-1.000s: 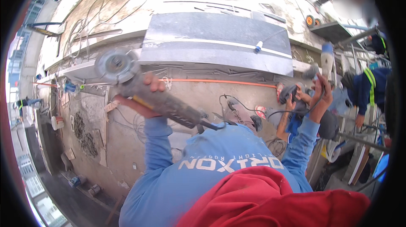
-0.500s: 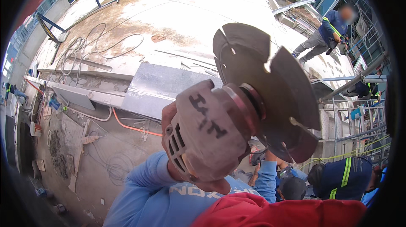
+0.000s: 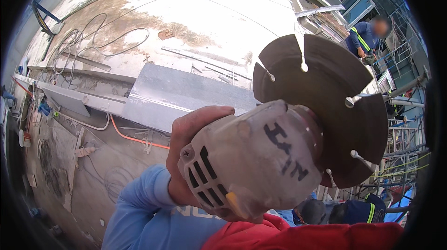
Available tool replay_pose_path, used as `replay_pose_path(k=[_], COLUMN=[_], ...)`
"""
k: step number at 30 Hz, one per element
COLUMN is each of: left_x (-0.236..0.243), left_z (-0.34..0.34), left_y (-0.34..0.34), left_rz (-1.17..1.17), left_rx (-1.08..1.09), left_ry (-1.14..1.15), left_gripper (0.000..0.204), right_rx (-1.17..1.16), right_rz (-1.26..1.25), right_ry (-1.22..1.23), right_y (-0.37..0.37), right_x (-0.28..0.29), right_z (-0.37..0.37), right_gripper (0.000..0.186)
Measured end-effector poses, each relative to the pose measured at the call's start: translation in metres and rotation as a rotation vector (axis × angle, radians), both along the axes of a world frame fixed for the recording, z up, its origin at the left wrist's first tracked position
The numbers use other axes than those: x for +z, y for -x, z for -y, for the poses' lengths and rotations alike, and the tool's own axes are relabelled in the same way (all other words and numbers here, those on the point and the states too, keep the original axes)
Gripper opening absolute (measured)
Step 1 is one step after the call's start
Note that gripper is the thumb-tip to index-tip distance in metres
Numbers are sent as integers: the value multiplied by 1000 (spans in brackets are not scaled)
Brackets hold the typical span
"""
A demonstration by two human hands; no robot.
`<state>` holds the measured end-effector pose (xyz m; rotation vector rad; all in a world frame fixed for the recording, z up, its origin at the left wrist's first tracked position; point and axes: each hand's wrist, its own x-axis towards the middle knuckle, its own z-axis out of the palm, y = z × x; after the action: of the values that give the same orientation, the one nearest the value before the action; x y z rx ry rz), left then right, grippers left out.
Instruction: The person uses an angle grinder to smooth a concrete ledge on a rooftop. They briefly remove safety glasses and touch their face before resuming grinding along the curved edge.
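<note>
My left hand (image 3: 181,143) is closed round the dusty grey body of an angle grinder (image 3: 251,157), held up close in front of my face. Its slotted dark cutting disc (image 3: 344,73) faces out to the right, with a pinkish-red collar behind it. The fingers curl over the top and left of the housing, beside the vent slots. My right hand is not visible; the grinder hides the area where that arm was. Below the tool are my light blue sleeve and a red cloth.
A grey sheet panel (image 3: 163,91) lies behind the grinder. Hoses (image 3: 102,40) and an orange pipe (image 3: 135,136) lie left. A blue metal stand (image 3: 43,20) stands farther back. A worker (image 3: 363,40) with reflective straps is at upper right, another person (image 3: 354,212) low right beside scaffolding (image 3: 405,143).
The grinder has risen toward the camera and swung right, its disc now large in view. My right hand has dropped out of sight. The view has tilted toward the pale floor ahead.
</note>
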<state>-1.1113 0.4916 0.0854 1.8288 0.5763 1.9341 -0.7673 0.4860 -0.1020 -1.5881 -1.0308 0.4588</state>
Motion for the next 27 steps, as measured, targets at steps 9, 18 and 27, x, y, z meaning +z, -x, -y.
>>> replay_pose_path(k=[9,18,27], left_x=[-53,-136,-144], left_z=[-76,-118,-131], left_y=[68,58,-1], left_rz=[454,440,379], left_rx=[-549,-311,-358], left_ry=[659,884,925], left_gripper=[75,58,55], right_rx=[-49,-245,-313], right_rz=[-48,-28,96], right_ry=[40,10,82], right_y=[71,58,32], right_x=[15,-17,-7], right_z=[12,78,124], right_gripper=[20,23,33])
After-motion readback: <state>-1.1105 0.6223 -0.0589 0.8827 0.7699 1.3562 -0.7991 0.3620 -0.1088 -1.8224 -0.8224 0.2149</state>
